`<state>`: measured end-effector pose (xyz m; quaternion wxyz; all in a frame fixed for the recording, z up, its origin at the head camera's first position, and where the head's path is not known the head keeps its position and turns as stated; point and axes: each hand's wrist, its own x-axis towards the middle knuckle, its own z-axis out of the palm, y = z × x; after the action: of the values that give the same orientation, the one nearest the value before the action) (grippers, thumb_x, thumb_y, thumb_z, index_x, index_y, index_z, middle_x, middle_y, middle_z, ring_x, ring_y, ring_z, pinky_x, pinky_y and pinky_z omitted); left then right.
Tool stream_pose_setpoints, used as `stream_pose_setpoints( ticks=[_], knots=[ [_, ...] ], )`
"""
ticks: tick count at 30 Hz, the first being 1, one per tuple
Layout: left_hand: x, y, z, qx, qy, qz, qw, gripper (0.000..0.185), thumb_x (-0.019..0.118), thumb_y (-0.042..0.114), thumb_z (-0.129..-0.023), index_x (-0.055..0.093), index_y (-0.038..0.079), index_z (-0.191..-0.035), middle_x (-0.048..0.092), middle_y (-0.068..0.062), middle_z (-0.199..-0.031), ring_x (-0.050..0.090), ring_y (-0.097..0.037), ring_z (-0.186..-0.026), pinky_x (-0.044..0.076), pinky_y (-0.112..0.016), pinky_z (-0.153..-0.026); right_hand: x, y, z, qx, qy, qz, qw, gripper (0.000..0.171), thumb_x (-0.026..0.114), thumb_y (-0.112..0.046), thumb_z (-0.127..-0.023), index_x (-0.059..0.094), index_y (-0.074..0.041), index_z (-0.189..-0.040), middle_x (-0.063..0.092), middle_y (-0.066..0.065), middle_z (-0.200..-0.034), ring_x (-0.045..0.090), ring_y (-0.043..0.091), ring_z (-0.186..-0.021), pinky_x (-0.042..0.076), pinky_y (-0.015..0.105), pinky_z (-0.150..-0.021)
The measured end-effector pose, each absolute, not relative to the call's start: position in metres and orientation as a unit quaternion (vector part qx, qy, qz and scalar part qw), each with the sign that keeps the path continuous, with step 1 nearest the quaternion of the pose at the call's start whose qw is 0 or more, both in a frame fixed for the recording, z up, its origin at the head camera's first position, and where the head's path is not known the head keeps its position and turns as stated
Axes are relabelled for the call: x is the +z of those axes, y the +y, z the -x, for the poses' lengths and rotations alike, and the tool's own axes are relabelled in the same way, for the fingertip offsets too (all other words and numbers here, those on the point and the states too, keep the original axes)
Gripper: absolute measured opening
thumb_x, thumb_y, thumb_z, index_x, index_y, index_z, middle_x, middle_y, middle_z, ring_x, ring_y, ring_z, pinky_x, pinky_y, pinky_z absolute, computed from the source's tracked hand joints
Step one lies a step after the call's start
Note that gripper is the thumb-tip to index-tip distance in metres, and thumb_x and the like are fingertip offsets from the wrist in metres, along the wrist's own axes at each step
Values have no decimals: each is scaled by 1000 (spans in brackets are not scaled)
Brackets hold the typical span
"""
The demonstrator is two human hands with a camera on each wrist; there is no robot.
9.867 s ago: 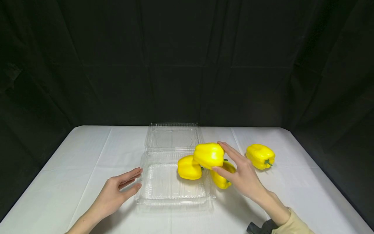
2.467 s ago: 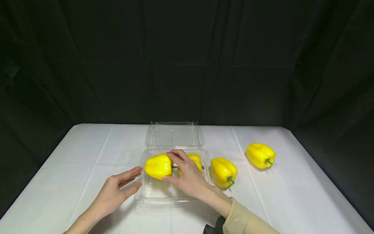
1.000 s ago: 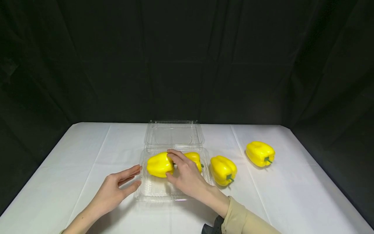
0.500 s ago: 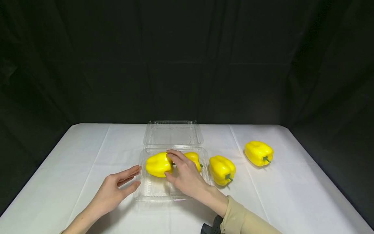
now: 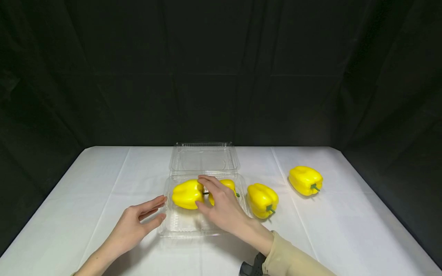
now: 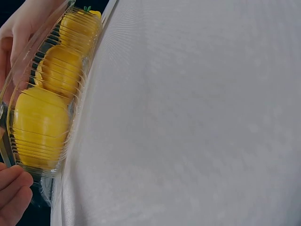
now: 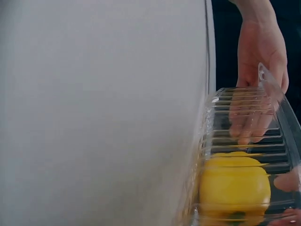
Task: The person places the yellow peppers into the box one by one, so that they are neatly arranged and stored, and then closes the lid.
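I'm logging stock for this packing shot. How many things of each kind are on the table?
Yellow peppers: 4, with 2 in the box and 2 on the cloth
Clear plastic box with its open lid: 1
Total: 5

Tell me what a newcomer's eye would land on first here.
Four bright yellow peppers against white cloth and black backdrop: two lie in the open clear clamshell tray, two on the table to its right. The right hand touches the left pepper in the tray; the left hand rests at the tray's left edge.
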<state>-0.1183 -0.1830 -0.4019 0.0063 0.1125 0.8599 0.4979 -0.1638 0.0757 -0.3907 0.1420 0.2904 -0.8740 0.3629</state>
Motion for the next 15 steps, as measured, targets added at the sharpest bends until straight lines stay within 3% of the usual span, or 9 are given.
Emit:
stream_pose_setpoints(
  ticks=[15],
  knots=[
    [-403,-182,118,504,856,-112,7,51,72,21,-93,58,6,-140,62,-9,-138,62,-28,-123,56,-32,-96,-384,94,152,347,-888,-276,125,61,78,-23,-86,55,-8,-141,56,6,-145,56,28,-130,50,45,-107]
  ],
)
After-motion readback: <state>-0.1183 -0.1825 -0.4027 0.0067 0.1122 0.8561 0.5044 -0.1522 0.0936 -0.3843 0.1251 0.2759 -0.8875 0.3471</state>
